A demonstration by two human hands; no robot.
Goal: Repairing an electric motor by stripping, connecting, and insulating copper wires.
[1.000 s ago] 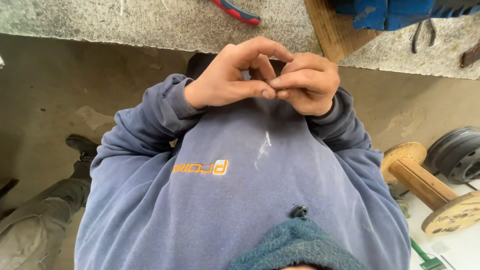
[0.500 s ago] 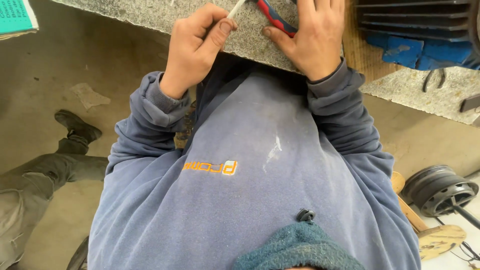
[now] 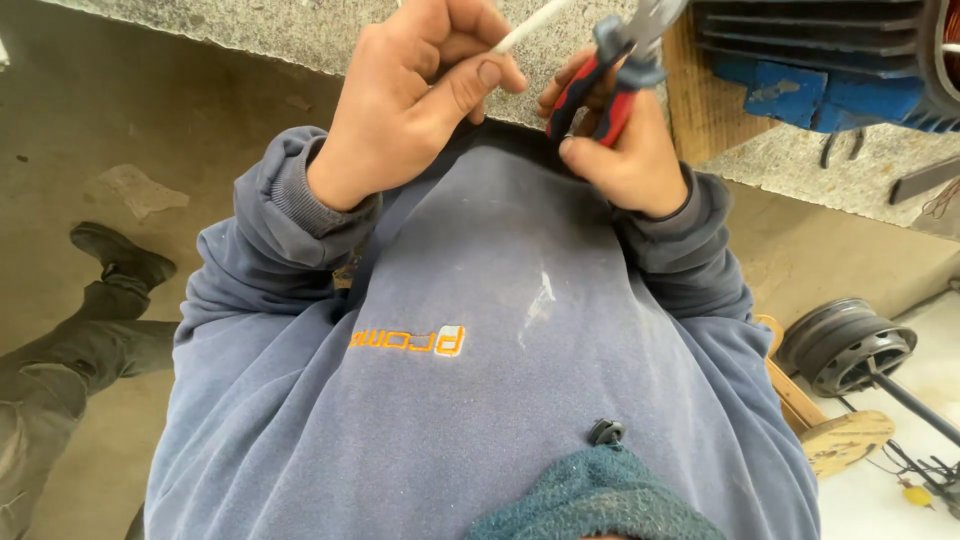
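While pinching a thin white tube [image 3: 530, 25] in the left hand [image 3: 420, 100], gripping red-and-blue pliers [image 3: 610, 70] with the right hand [image 3: 625, 150]. Pliers sitting at three o'clock of the tube, both fists closed tight.

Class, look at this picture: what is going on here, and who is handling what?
A person in a blue sweatshirt stands at a grey stone bench, seen from above. The left hand pinches a thin white cable between thumb and fingers. The right hand grips red-and-blue-handled pliers, their head raised close to the cable near the top edge. A blue machine sits on the bench to the right.
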